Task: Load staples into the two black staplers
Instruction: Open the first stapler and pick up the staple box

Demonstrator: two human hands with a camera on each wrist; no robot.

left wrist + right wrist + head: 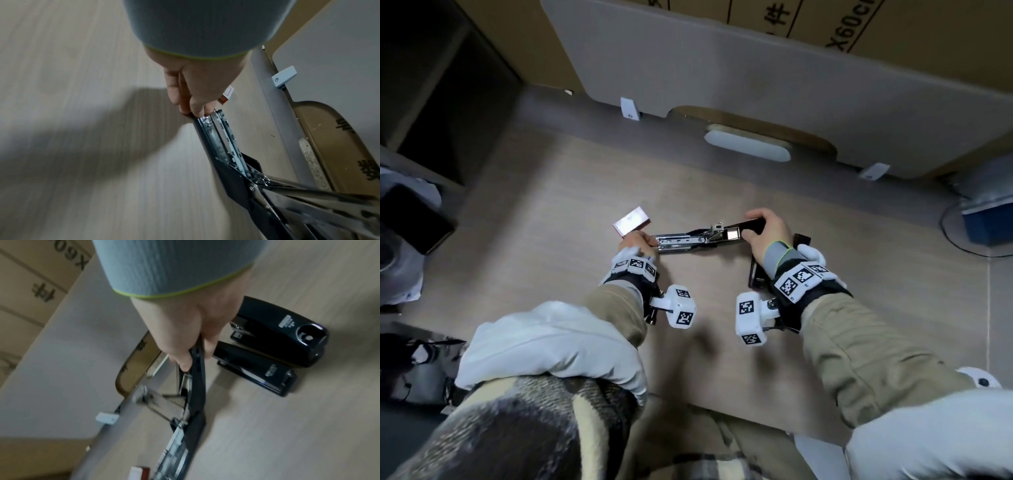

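From the head view, a black stapler [700, 238] lies swung fully open on the pale wood-grain tabletop [551, 192], its shiny metal staple channel stretching leftward and its black top cover rightward. The left hand [637, 241] pinches the far left tip of the metal channel with curled fingers, and the right hand [765, 233] wraps its fingers around the black cover at the other end. A small red-and-white staple box [631, 221] rests on the tabletop just beside the left hand, on its far side. Part of another black stapler [755, 274] shows under the right wrist. Behind the work, a grey panel [722, 68] stands against a cardboard carton [928, 24]. In the left wrist view, the left hand [195, 84] closes its fingers [197, 110] on the front end of the open stapler [218, 142], whose channel runs away toward the lower right; the staple box [226, 95] peeks out just past the knuckles. In the right wrist view, the right hand [191, 331] grips the black cover of the open stapler [197, 378], fingers curled around it, with the hinge and channel blurred below. Two closed black staplers sit side by side on the tabletop near the hand: a larger stapler [281, 331] and a smaller stapler [255, 368], close together or touching. The staple box [139, 472] appears at the bottom edge.
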